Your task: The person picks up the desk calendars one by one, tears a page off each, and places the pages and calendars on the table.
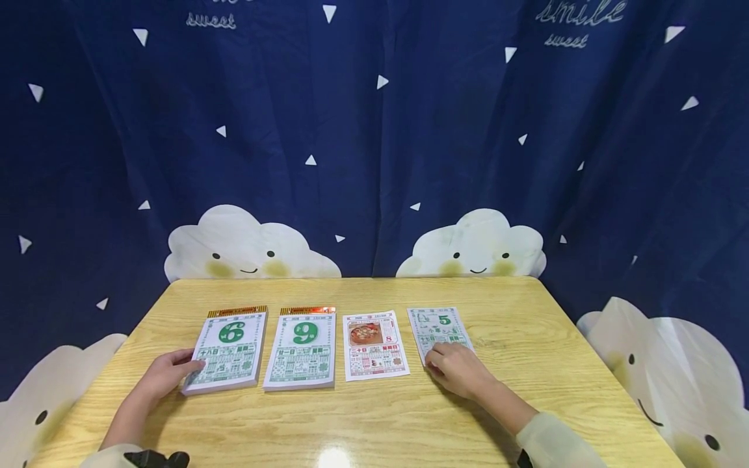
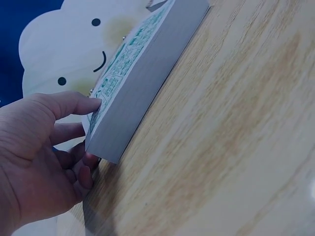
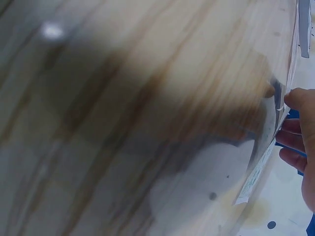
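My left hand (image 1: 166,372) grips the lower left edge of a thick tear-off calendar (image 1: 229,351) with a green 6. In the left wrist view its thumb lies on the printed top page, and the fingers curl at the side of the page block (image 2: 142,93). My right hand (image 1: 459,369) is at the lower end of a loose calendar sheet (image 1: 435,325) with a green 5. In the right wrist view the thumb and fingers pinch the edge of that sheet (image 3: 256,172); part of the grip is cut off by the frame.
A second thick calendar (image 1: 301,354) with a green 9 lies right of the first. Between it and the 5 sheet is a loose sheet (image 1: 374,354) with red print and a food picture. All lie on a wooden table (image 1: 363,422) before a blue cloud-patterned curtain (image 1: 374,130).
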A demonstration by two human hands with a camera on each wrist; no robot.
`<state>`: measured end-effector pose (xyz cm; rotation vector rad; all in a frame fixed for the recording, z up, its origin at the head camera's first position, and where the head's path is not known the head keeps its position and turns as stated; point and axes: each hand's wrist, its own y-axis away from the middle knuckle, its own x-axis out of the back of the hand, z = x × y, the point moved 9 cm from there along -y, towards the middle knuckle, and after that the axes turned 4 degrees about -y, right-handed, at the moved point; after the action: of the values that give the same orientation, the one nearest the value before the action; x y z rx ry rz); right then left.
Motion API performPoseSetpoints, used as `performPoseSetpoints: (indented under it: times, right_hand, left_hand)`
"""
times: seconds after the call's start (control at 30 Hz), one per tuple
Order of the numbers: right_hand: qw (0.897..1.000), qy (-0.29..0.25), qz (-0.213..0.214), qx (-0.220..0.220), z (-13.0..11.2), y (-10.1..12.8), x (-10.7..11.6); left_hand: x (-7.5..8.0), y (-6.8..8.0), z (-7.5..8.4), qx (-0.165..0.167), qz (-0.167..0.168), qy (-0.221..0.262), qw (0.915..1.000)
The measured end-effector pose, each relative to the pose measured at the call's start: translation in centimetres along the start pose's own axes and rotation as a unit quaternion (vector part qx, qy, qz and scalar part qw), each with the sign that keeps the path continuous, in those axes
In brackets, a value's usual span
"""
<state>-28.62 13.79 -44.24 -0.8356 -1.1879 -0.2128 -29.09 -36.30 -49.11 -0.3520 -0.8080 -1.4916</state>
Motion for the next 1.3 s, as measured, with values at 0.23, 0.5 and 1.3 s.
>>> performPoseSetpoints:
  times: [0.23,0.5,1.3]
  right_hand:
    - [1.000,-0.005,-0.005,-0.004,-0.01,-0.02,-0.26]
    - [0.999,-0.012,-0.024,-0.018,0.03,0.24,-0.43]
    - [1.000,-0.016,-0.004,-0.018,0.06,0.24,-0.13]
  left_hand:
    - [0.14,0.10,-0.06,0.002,0.002,-0.002,1.0000]
    - [-0.09,0.11,-0.10,0.000,0.005,-0.006,1.0000]
    - [0.03,0.28,0.36,-0.002,0.016,-0.018,0.9997]
